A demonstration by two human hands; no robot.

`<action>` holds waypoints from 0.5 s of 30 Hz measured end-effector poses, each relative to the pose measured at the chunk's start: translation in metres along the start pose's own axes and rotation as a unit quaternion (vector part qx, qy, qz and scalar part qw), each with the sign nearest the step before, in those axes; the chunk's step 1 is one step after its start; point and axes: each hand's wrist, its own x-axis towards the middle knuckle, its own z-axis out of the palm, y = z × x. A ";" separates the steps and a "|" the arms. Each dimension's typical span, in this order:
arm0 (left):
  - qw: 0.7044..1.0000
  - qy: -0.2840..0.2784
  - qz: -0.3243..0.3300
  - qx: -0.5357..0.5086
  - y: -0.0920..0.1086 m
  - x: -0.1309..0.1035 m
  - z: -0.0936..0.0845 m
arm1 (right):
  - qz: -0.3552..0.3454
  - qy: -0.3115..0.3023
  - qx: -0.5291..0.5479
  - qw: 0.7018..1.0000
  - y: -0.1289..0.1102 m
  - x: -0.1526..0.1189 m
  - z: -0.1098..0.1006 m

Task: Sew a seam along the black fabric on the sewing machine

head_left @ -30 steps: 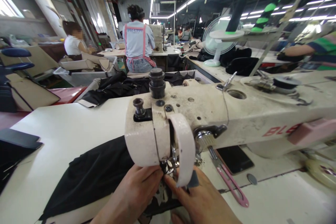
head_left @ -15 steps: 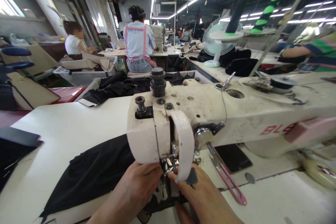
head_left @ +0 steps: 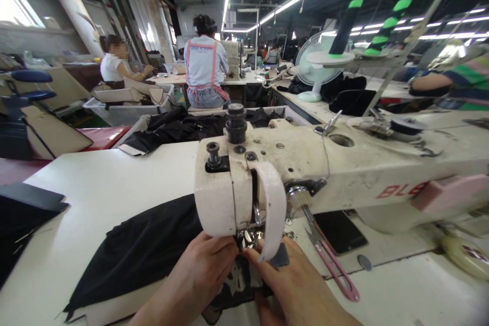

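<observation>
While the black fabric (head_left: 141, 252) is lying flat under the sewing machine (head_left: 267, 183) head, we are pressing it beside the needle with our left hand (head_left: 198, 270) and right hand (head_left: 294, 285), fingers spread, judging that seam feeding needs steady, even guiding next.

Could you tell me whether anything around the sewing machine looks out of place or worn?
The sewing machine has grimy, chipped paint, and pink thread snips lie loose on the table beside a dark phone. Nothing looks spilled.
</observation>
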 end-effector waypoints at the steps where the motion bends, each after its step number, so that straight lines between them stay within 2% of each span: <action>1: 1.000 0.001 0.002 0.003 0.000 0.001 0.000 | -0.005 0.002 -0.005 1.000 0.001 0.001 -0.001; 8: 1.000 0.001 -0.005 0.009 -0.003 -0.004 0.000 | -0.029 0.069 -0.057 0.996 0.005 0.001 0.005; 15: 0.998 -0.027 -0.061 0.006 -0.010 -0.009 0.005 | -0.030 0.105 -0.051 0.993 0.003 0.006 0.007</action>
